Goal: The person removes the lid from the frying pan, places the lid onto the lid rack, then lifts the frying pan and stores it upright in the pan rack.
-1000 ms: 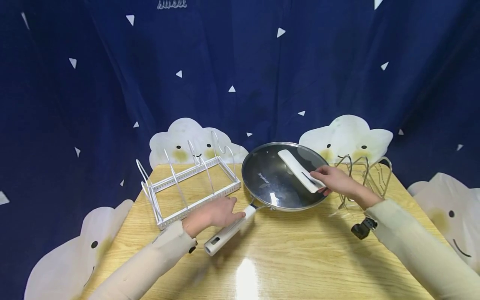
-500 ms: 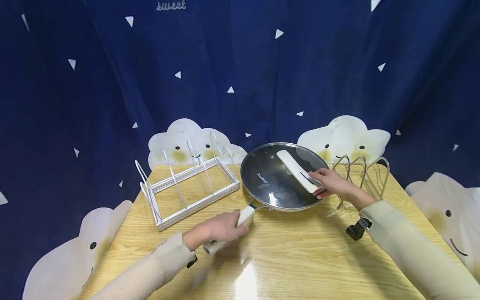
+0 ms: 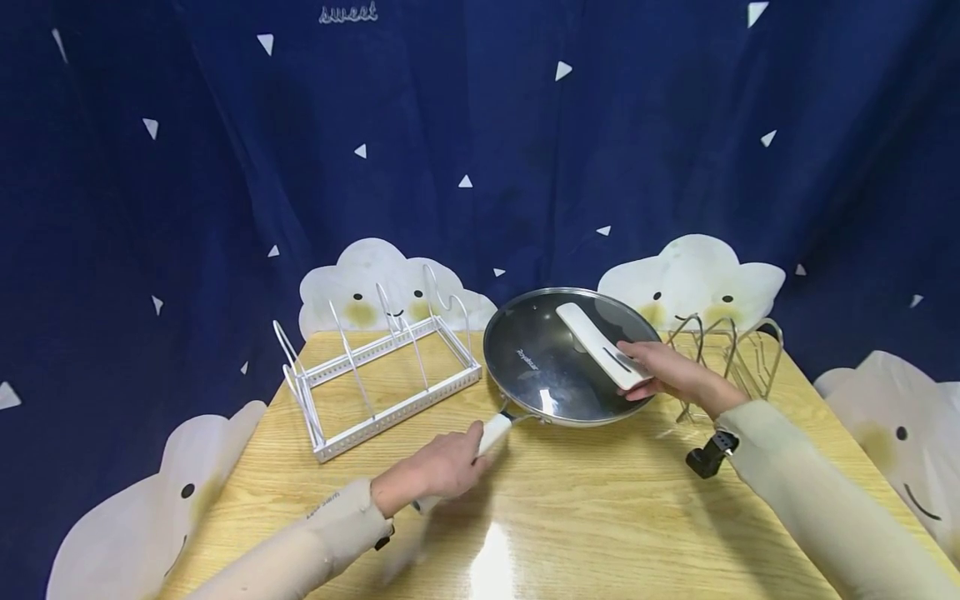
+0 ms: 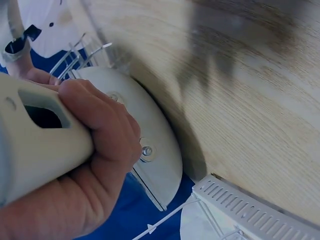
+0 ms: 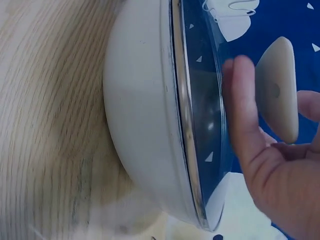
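Note:
A white pan (image 5: 140,100) stands on the table under a dark glass lid (image 3: 536,337), its handle (image 3: 495,431) pointing toward the front left. My left hand (image 3: 444,465) grips this handle; the left wrist view has the fingers of the left hand (image 4: 107,135) curled round the pan handle (image 4: 45,155). At the near right end of the long white lid handle (image 3: 591,335) is my right hand (image 3: 667,368). In the right wrist view, fingers of the right hand (image 5: 272,167) reach between the glass and the lid handle (image 5: 281,90), with the thumb on its other side.
Left of the pan stands a white rack (image 3: 405,410) with upright wire dividers, its near corner close to the pan. A metal wire rack (image 3: 782,340) is at the right, beside my right forearm. Behind the table hangs a dark blue curtain (image 3: 510,108).
My left hand has moved down and back along the pan handle and closed round it. The right hand stays at the lid handle, its fingers slightly shifted. Pan and lid look unmoved.

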Demonstrator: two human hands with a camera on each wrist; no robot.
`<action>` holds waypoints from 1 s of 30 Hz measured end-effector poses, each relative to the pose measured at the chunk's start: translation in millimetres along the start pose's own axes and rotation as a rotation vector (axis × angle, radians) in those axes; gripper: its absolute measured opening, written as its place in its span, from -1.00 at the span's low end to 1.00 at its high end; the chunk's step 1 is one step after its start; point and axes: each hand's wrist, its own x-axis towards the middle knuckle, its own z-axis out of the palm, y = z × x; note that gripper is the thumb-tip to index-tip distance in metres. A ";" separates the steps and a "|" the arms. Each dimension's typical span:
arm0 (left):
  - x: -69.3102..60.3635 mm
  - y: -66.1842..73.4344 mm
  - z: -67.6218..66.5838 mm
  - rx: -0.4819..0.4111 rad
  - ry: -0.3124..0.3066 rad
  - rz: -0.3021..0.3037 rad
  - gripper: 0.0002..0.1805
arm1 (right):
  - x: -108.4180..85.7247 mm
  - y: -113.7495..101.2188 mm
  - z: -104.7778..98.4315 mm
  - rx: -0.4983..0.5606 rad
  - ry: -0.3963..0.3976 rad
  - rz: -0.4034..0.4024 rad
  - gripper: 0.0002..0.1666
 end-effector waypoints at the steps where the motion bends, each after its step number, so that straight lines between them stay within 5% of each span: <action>1: 0.1 0.0 0.1 0.006 0.001 0.002 -0.70 | 1.4 0.1 -0.2 0.026 -0.013 0.006 -0.36; 9: -1.2 1.5 1.0 -0.015 -0.003 -0.001 -0.72 | 9.4 2.1 0.9 0.172 -0.067 0.072 -0.48; 16: -3.6 2.3 2.5 -0.009 -0.010 -0.013 -0.71 | 16.9 6.2 7.2 0.165 -0.088 0.105 -0.53; 30: 0.7 -2.5 -0.8 0.024 0.004 -0.005 -0.71 | 23.0 7.2 3.0 0.240 -0.171 0.061 -0.54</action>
